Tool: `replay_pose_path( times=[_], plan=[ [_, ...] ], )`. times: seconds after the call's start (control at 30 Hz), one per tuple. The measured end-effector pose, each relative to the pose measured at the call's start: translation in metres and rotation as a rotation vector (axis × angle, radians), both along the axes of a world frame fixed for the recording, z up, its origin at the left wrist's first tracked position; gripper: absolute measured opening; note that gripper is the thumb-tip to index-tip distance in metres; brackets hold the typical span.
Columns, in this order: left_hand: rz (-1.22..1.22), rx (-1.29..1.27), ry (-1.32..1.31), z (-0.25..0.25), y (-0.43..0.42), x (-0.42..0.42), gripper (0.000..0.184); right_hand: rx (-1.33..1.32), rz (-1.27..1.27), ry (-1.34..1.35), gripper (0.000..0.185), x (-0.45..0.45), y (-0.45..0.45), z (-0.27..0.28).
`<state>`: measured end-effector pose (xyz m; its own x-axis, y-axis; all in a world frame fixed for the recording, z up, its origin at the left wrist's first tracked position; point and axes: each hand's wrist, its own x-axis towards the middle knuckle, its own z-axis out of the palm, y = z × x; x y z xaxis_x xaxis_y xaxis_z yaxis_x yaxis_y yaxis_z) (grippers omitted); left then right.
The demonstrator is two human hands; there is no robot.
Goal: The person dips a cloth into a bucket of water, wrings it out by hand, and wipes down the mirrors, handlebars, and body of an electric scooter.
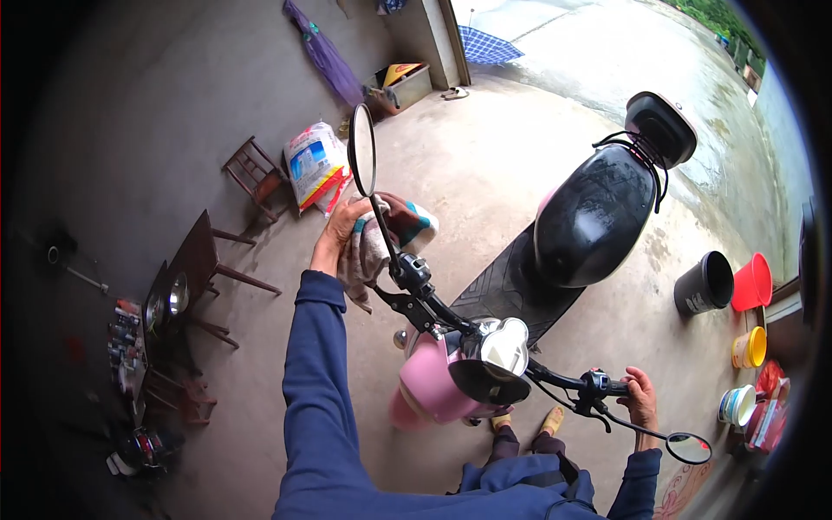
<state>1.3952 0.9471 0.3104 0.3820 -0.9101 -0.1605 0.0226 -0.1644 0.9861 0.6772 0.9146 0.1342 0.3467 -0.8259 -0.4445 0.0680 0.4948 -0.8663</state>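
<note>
A pink scooter (429, 381) with a black seat (596, 217) stands in the middle of the head view, its handlebar end nearest me. My left hand (345, 227) is closed on a striped cloth (368, 247) in white, brown and teal. The cloth is bunched beside the left mirror (362, 152) and its stem, and it hides the handlebar end there. On the other side, my right hand (641, 400) wraps round the black handlebar grip (617, 389), close to the small right mirror (689, 447). The dashboard (504, 347) lies between both hands.
A printed sack (316, 165) and a wooden chair (256, 173) stand by the left wall, near a dark table (192, 251). A black bucket (704, 284), a red bucket (752, 282) and a yellow bucket (749, 347) line the right side. A blue umbrella (487, 46) lies by the doorway.
</note>
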Motion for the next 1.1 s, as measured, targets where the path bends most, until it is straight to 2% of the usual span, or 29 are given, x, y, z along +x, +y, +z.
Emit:
replay_pose_path(
  times=[0.1, 0.13, 0.2, 0.23, 0.27, 0.37, 0.47, 0.53, 0.6, 0.67, 0.73, 0.77, 0.87, 0.93, 1.0, 1.03, 1.07, 1.1],
  plan=[
    [0.316, -0.111, -0.236, -0.013, -0.008, -0.012, 0.020, 0.002, 0.014, -0.031, 0.042, -0.001, 0.000, -0.002],
    [0.475, -0.170, -0.559, -0.017, -0.008, -0.020, 0.024, 0.004, 0.020, -0.058, 0.041, -0.001, 0.002, -0.002],
    [0.789, -0.210, -0.694, -0.016, 0.001, -0.039, 0.029, 0.007, -0.007, -0.059, 0.041, -0.001, 0.004, -0.008],
    [0.811, -0.261, -0.594, -0.024, 0.008, -0.033, 0.027, 0.004, -0.043, -0.054, 0.041, 0.000, 0.004, -0.011],
    [0.882, -0.475, -0.527, -0.033, 0.009, -0.028, 0.025, 0.002, -0.035, -0.062, 0.041, 0.000, 0.003, -0.014],
    [0.801, -0.530, -0.325, -0.021, 0.035, -0.053, 0.025, 0.036, -0.068, -0.079, 0.035, 0.000, 0.004, -0.022],
    [0.650, -0.425, -0.747, -0.032, 0.059, -0.095, 0.030, 0.015, -0.054, -0.075, 0.035, -0.003, 0.003, -0.032],
    [0.666, -0.405, -0.800, -0.028, 0.072, -0.117, 0.032, 0.019, -0.023, -0.050, 0.036, -0.002, 0.002, -0.027],
    [0.626, -0.388, -0.542, -0.034, 0.088, -0.118, 0.038, -0.006, -0.002, -0.040, 0.036, 0.000, 0.002, -0.021],
    [0.621, -0.387, -0.519, -0.043, 0.102, -0.127, 0.043, -0.031, 0.040, -0.033, 0.042, -0.001, 0.003, -0.019],
    [0.656, -0.374, -0.667, -0.055, 0.114, -0.139, 0.042, 0.028, -0.086, -0.099, 0.046, 0.006, 0.013, -0.004],
    [0.683, -0.406, -0.582, -0.060, 0.119, -0.143, 0.043, 0.029, -0.080, -0.102, 0.046, 0.005, 0.016, -0.006],
    [0.732, -0.318, -0.457, -0.073, 0.140, -0.163, 0.043, 0.346, -0.293, -0.330, 0.046, -0.012, 0.043, -0.042],
    [0.685, -0.112, -0.545, -0.085, 0.159, -0.187, 0.039, 0.486, -0.182, -0.218, 0.046, -0.026, 0.063, -0.066],
    [0.646, -0.042, -0.549, -0.116, 0.176, -0.219, 0.040, 0.489, 0.234, 0.147, 0.048, -0.035, 0.075, -0.058],
    [0.590, 0.053, -0.522, -0.130, 0.189, -0.238, 0.043, 0.482, 0.337, 0.149, 0.054, -0.029, 0.076, -0.026],
    [0.621, 0.000, -0.492, -0.152, 0.199, -0.250, 0.042, 0.491, 0.336, 0.155, 0.054, -0.030, 0.076, -0.018],
    [0.687, 0.006, -0.396, -0.140, 0.202, -0.263, 0.041, 0.425, 0.362, 0.166, 0.057, -0.034, 0.077, -0.014]
  ],
)
